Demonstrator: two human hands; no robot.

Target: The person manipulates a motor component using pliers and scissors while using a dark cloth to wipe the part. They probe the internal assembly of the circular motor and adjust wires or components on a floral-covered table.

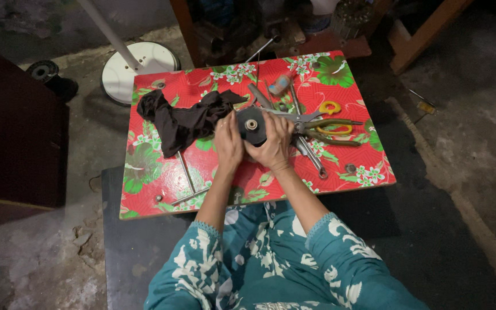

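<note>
A dark round disc with a pale hub (pixel 251 125) sits upright-tilted at the middle of a small table covered in red flowered cloth (pixel 162 178). My left hand (pixel 228 142) grips the disc's left edge. My right hand (pixel 272 142) wraps its right and lower edge. A crumpled black cloth (pixel 182 121) lies just left of my left hand, touching the disc's upper left. Right of my right hand lie yellow-handled scissors (pixel 329 119) and green-handled pliers (pixel 325 138) among metal rods (pixel 310 156).
A white round stand base with a pole (pixel 139 66) rests on the floor behind the table's left corner. A small pale spool (pixel 280 85) lies at the back of the table. Thin metal rods (pixel 186 172) lie front left. Wooden furniture legs (pixel 423 34) stand behind.
</note>
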